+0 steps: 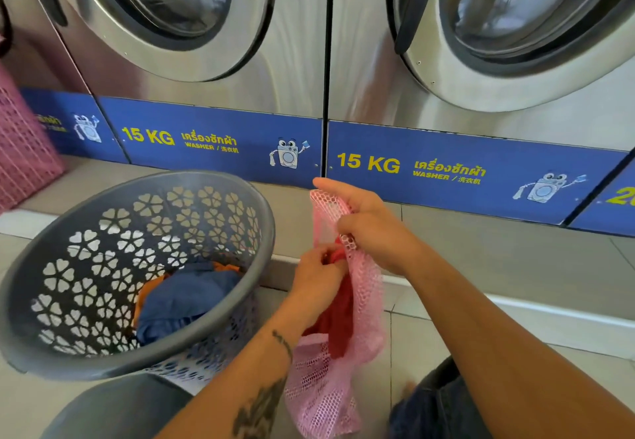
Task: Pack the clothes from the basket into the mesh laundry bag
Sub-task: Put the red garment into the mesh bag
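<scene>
A pink mesh laundry bag (367, 304) hangs in front of me, held up at its mouth by my right hand (371, 229). My left hand (318, 278) grips a red garment (338, 325) at the bag's opening; most of the red cloth lies inside the mesh. To the left, a grey plastic basket (144, 363) with flower-shaped holes is tilted toward me. Inside it lie a blue garment (185, 301) and an orange garment (146, 292) partly under the blue one.
Two steel front-loading washers (302, 70) with blue "15 KG" panels stand close ahead on a raised tiled step (515, 260). A pink basket (20, 150) sits at the far left. My knees show at the bottom, over the tiled floor.
</scene>
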### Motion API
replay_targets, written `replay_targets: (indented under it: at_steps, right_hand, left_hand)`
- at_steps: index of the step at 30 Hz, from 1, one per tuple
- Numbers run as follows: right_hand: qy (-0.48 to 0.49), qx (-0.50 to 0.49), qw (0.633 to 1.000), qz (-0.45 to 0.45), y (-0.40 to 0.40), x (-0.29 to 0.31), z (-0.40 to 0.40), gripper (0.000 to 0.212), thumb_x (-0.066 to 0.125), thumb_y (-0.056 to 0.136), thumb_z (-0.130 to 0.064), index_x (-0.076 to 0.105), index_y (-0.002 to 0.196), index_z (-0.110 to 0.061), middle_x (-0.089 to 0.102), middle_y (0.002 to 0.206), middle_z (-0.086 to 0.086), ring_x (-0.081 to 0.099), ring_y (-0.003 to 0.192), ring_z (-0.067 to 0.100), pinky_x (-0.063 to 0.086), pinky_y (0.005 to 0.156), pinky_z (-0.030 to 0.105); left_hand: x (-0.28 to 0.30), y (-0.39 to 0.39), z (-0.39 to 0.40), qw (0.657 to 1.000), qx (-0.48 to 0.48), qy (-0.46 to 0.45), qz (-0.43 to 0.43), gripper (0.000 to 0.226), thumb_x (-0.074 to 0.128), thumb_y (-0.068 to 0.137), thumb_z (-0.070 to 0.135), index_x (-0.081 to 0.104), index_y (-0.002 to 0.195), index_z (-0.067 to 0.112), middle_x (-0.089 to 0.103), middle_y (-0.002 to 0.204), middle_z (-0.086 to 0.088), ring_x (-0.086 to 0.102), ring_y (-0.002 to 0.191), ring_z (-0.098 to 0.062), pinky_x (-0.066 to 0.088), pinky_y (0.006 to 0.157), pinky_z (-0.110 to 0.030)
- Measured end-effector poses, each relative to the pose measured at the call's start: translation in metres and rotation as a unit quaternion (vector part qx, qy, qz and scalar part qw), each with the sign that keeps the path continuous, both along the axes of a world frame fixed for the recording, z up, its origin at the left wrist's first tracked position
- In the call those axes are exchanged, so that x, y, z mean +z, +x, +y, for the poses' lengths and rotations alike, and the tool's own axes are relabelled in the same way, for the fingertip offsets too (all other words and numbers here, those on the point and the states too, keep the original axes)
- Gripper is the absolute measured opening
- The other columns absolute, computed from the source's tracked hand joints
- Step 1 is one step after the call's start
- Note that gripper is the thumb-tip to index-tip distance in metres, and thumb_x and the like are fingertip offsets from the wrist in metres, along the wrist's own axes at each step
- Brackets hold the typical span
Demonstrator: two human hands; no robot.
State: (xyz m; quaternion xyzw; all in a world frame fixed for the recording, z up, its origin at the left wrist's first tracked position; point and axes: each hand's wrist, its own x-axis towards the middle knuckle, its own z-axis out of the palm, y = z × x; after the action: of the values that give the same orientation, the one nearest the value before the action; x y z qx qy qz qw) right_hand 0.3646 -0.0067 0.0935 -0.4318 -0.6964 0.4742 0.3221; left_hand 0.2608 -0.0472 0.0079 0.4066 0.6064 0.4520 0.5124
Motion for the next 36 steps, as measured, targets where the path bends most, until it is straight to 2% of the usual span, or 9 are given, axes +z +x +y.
replay_targets:
  at_steps: [2,5,9,12,24,28,30,33,36]
  right_hand:
    - [-0.006,-0.011,1.000,-0.004,0.009,-0.003,0.004,0.079,0.044,0.077,0.015,0.054,0.138,-0.034,0.063,0.105,-0.013,0.051,0.055,-0.006,0.037,0.048,0.008]
    - [-0.011,-0.033,0.999,-0.009,0.025,-0.006,0.009,0.078,0.043,0.077,0.017,0.056,0.137,-0.032,0.057,0.094,-0.018,0.043,0.043,0.000,0.036,0.042,0.013]
    - [0.005,-0.027,0.999,-0.042,0.034,-0.006,0.010,0.078,0.045,0.077,0.016,0.055,0.137,-0.034,0.064,0.116,-0.011,0.049,0.054,0.006,0.039,0.048,0.016]
    - [0.003,-0.035,0.998,-0.056,0.035,-0.006,0.009,0.078,0.044,0.078,0.016,0.056,0.137,-0.033,0.056,0.081,-0.030,0.042,0.042,0.000,0.036,0.042,0.013]
    - [-0.008,-0.015,0.994,-0.109,0.025,-0.008,-0.011,0.076,0.043,0.082,0.015,0.052,0.139,-0.035,0.051,0.049,-0.037,0.035,0.039,0.004,0.034,0.040,0.019]
    - [-0.006,-0.014,0.993,-0.118,0.029,-0.010,-0.008,0.076,0.044,0.083,0.014,0.052,0.139,-0.036,0.064,0.074,-0.029,0.038,0.042,0.005,0.036,0.042,0.021]
    - [-0.006,-0.008,0.991,-0.133,0.029,-0.012,-0.005,0.076,0.044,0.083,0.015,0.051,0.140,-0.034,0.061,0.096,-0.020,0.042,0.041,0.000,0.037,0.042,0.018]
    - [0.002,0.004,0.989,-0.150,0.026,-0.012,0.000,0.075,0.043,0.082,0.016,0.051,0.142,-0.029,0.049,0.091,-0.023,0.049,0.042,-0.007,0.035,0.040,0.009]
    - [0.012,0.021,0.987,-0.160,0.025,-0.008,0.004,0.076,0.043,0.081,0.016,0.050,0.142,-0.030,0.058,0.120,-0.012,0.049,0.049,-0.022,0.036,0.043,0.002]
  left_hand:
    - [-0.021,0.011,0.007,0.990,-0.104,-0.061,-0.079,0.038,0.057,0.075,0.007,0.075,0.101,0.029,0.074,0.099,-0.010,0.065,0.090,-0.027,0.049,0.081,-0.041]
    - [-0.052,0.015,0.011,0.976,-0.198,-0.076,0.047,0.051,0.055,0.079,0.008,0.066,0.121,0.033,0.073,0.110,-0.001,0.066,0.096,-0.020,0.051,0.087,-0.034]
    - [-0.075,0.006,0.011,0.985,-0.154,-0.068,0.042,0.044,0.049,0.083,-0.005,0.072,0.094,0.031,0.070,0.098,-0.002,0.057,0.077,-0.019,0.042,0.066,-0.030]
    - [-0.092,-0.005,0.007,0.976,-0.135,-0.099,0.138,0.029,0.050,0.088,0.008,0.068,0.091,0.031,0.068,0.099,0.009,0.060,0.077,-0.008,0.042,0.060,-0.019]
    - [-0.147,-0.040,-0.032,0.924,-0.194,-0.206,0.255,0.028,0.047,0.076,0.021,0.069,0.089,0.032,0.069,0.094,0.005,0.064,0.087,-0.017,0.058,0.080,-0.033]
    - [-0.166,-0.032,-0.036,0.925,-0.221,-0.221,0.218,0.054,0.054,0.070,0.033,0.058,0.123,0.043,0.067,0.111,0.010,0.063,0.097,-0.018,0.054,0.087,-0.032]
    - [-0.174,-0.027,-0.033,0.927,-0.227,-0.212,0.209,0.060,0.058,0.072,0.031,0.053,0.130,0.046,0.064,0.105,0.014,0.062,0.090,-0.014,0.053,0.071,-0.022]
    - [-0.177,-0.016,-0.026,0.923,-0.218,-0.225,0.222,0.042,0.057,0.081,0.017,0.063,0.118,0.036,0.067,0.102,0.006,0.063,0.084,-0.016,0.050,0.062,-0.019]
    - [-0.167,-0.005,-0.009,0.934,-0.128,-0.226,0.244,0.023,0.054,0.082,0.010,0.074,0.091,0.016,0.072,0.097,-0.007,0.065,0.084,-0.025,0.054,0.073,-0.029]
